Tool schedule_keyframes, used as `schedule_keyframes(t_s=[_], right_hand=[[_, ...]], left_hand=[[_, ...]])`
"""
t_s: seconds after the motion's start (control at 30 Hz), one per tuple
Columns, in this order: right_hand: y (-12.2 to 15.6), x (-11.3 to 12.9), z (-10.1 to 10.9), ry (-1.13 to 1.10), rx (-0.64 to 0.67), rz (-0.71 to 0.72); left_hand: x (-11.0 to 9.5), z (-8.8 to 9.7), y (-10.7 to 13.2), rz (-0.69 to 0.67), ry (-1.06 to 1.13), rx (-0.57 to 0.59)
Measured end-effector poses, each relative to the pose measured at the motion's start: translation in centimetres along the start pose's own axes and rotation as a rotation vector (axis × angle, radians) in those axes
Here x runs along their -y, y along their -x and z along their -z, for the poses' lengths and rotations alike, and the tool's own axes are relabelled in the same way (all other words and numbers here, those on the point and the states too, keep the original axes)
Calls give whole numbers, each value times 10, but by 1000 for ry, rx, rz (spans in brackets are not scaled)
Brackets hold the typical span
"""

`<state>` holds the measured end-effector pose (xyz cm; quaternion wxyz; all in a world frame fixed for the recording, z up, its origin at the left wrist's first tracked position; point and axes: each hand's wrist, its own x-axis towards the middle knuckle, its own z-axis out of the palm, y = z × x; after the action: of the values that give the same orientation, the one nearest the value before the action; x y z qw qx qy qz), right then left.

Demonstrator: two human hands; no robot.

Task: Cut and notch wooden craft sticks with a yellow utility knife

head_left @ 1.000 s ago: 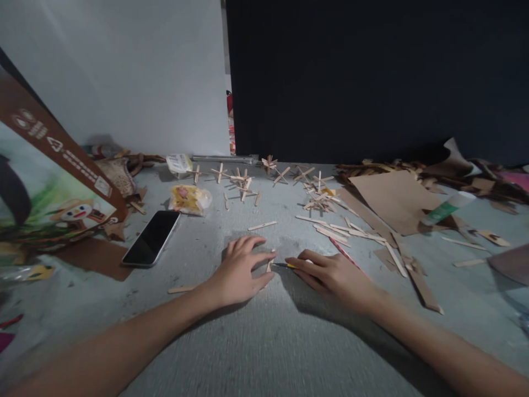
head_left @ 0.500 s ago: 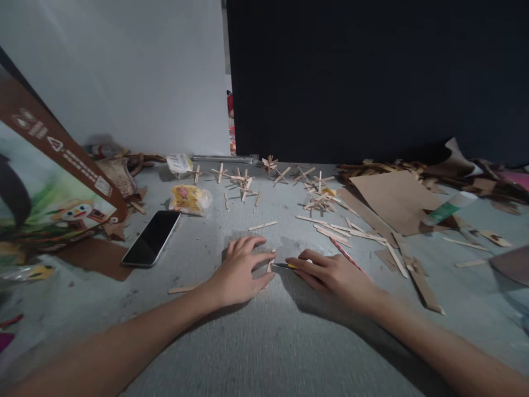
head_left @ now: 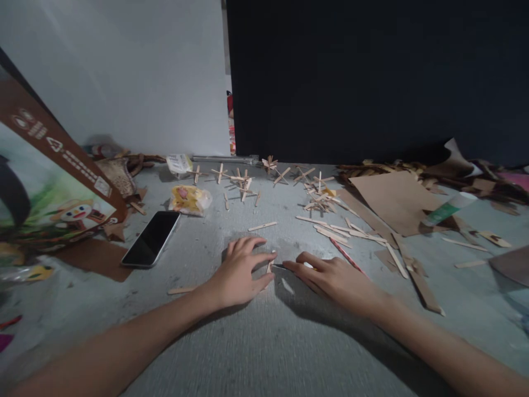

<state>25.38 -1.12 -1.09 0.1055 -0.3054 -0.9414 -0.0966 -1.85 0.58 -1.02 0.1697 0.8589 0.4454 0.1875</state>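
Observation:
My left hand (head_left: 237, 273) lies on the grey tabletop with thumb and index finger pressing the two ends of a short wooden craft stick (head_left: 270, 266). From the other side, my right hand (head_left: 330, 275) grips a slim craft knife (head_left: 309, 266) with a yellow and white handle, mostly covered by the fingers. Its dark pointed blade reaches the middle of the stick. A loose stick (head_left: 262, 226) lies just beyond my left hand, while another stick (head_left: 181, 290) is partly hidden behind my left forearm. Beside my right hand rests a red striped pencil-like rod (head_left: 345, 255).
Crossed-stick pieces (head_left: 246, 184) stand along the back, near a pile of loose sticks (head_left: 330, 229). A phone (head_left: 152, 239), a yellow packet (head_left: 189, 199) and a printed bag (head_left: 61, 182) are at left. Brown cardboard (head_left: 394, 201) and a glue stick (head_left: 450, 208) lie at right.
My right hand has shifted slightly and its fingers now cover more of the knife handle. A light glint shows on the table below the blade. My left hand stays in place.

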Motion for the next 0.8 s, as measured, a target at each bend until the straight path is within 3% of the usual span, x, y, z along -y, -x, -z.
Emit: schedule_keyframes(t_s=[0.33,0.57,0.8], right_hand=[[-7,7,8,-78,20,-20],[-11,11,20,-81,127,-36],[-13,13,18,-127,119,-70]], left_hand=[[3,-3,1,-5,20,-17],[3,-2,-1,13,13,8],[3,-2,-2,14,11,14]])
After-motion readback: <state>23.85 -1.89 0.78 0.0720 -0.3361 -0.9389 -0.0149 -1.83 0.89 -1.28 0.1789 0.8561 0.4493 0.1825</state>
